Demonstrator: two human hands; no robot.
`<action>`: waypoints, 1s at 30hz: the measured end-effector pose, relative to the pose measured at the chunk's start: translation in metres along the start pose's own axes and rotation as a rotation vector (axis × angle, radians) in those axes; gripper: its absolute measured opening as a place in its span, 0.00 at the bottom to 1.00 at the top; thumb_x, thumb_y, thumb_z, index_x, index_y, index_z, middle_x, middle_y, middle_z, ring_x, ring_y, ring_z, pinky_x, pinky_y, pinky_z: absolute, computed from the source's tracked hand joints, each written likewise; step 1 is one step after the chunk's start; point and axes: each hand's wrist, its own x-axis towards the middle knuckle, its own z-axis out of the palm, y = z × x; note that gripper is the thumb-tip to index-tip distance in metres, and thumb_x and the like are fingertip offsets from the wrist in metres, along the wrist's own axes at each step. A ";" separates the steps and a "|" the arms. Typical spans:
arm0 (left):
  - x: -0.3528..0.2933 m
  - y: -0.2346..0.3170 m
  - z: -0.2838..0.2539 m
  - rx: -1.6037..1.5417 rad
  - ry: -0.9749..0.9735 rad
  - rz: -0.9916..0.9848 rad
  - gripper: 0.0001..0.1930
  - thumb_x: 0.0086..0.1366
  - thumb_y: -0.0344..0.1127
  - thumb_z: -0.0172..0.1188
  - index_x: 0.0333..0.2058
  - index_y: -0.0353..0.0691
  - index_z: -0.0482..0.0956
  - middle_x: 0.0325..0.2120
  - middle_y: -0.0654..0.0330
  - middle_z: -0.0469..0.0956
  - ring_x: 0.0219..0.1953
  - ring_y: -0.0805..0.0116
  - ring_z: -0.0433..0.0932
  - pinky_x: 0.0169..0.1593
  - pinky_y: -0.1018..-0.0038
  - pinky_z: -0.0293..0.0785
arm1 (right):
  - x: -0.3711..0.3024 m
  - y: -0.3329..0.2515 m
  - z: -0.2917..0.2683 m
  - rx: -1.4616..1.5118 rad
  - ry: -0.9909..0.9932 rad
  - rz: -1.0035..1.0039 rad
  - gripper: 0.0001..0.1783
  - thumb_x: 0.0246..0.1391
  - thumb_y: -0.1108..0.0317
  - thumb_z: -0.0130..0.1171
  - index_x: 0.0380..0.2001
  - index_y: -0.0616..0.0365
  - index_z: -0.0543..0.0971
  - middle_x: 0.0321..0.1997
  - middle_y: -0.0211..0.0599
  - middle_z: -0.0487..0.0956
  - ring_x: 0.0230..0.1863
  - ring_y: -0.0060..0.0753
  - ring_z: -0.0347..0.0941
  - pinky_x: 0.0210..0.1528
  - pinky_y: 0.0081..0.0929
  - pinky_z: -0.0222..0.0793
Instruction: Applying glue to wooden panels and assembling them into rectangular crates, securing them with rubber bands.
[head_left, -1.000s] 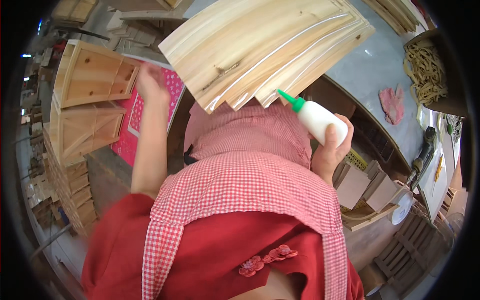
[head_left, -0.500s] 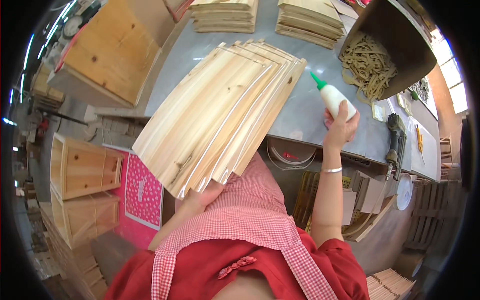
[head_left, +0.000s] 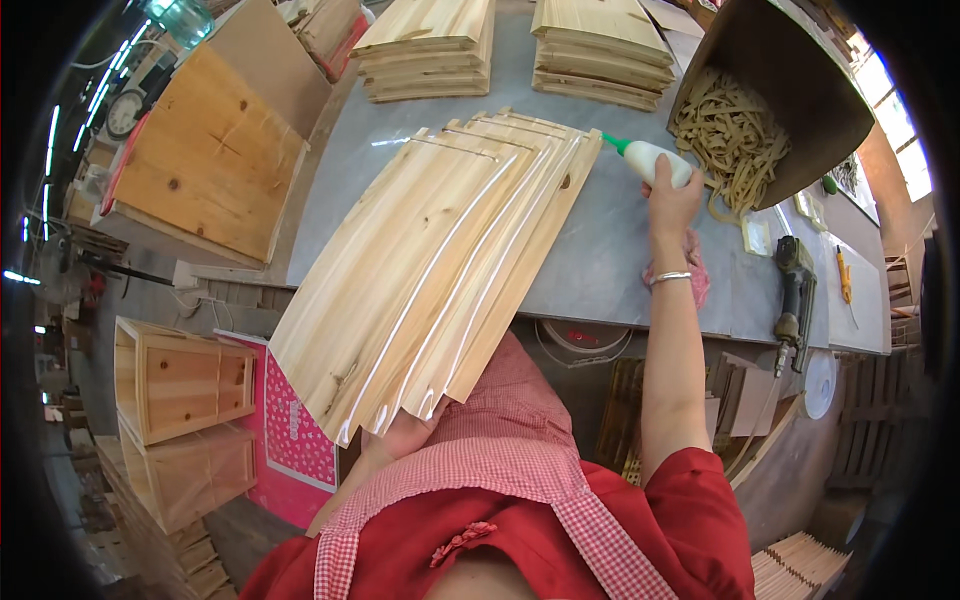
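Note:
A fanned stack of pale wooden boards (head_left: pixel 390 290) slants across the near table edge, each board overlapping the one below. White lines of glue (head_left: pixel 425 275) run along their exposed right-hand strips, with thicker blobs at the near ends. My left hand (head_left: pixel 407 432) holds the stack's near end from below; the boards hide most of its fingers. In my right hand (head_left: pixel 672 198) is a white squeeze bottle (head_left: pixel 650 163) with a green nozzle, tilted left. Its tip is at the far right corner of the stack; whether it touches cannot be seen.
Two piles of boards (head_left: pixel 425 55) (head_left: pixel 600 55) stand at the table's back. An open box (head_left: pixel 770 75) with tan strips lies at the right, near an air tool (head_left: pixel 793 290). A pink cloth (head_left: pixel 692 275) is by my right wrist. Wooden crates (head_left: pixel 190 385) stand left.
My right hand has moved the glue bottle left and tipped it flatter, bringing its nozzle to the boards' far corner. The pink cloth has come into sight. The whole view has shifted slightly.

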 end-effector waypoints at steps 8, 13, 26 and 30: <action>0.007 0.002 -0.019 -0.050 -0.066 0.038 0.30 0.71 0.59 0.44 0.63 0.45 0.67 0.64 0.57 0.69 0.66 0.53 0.67 0.65 0.48 0.67 | -0.025 -0.023 -0.020 0.010 -0.088 -0.025 0.27 0.55 0.58 0.67 0.48 0.70 0.72 0.38 0.47 0.79 0.26 0.33 0.80 0.25 0.28 0.78; -0.001 -0.008 0.006 1.091 -0.190 0.342 0.33 0.73 0.58 0.40 0.67 0.42 0.59 0.68 0.54 0.62 0.69 0.52 0.61 0.70 0.52 0.60 | -0.081 -0.044 -0.045 0.096 -0.234 0.012 0.24 0.57 0.61 0.66 0.48 0.67 0.73 0.39 0.43 0.78 0.33 0.32 0.80 0.24 0.25 0.80; 0.003 -0.003 0.006 -0.150 -0.437 -0.045 0.34 0.71 0.58 0.47 0.66 0.40 0.62 0.65 0.50 0.66 0.66 0.50 0.67 0.69 0.48 0.63 | -0.222 -0.103 -0.118 -0.050 -0.588 -0.294 0.19 0.58 0.68 0.65 0.48 0.65 0.73 0.39 0.35 0.76 0.36 0.24 0.74 0.37 0.21 0.72; 0.004 -0.003 0.008 -0.096 -0.499 -0.036 0.34 0.71 0.57 0.48 0.65 0.38 0.63 0.64 0.51 0.67 0.66 0.51 0.67 0.70 0.51 0.62 | -0.254 -0.116 -0.131 0.023 -0.729 -0.215 0.21 0.56 0.67 0.65 0.49 0.66 0.72 0.39 0.35 0.76 0.38 0.23 0.71 0.41 0.21 0.69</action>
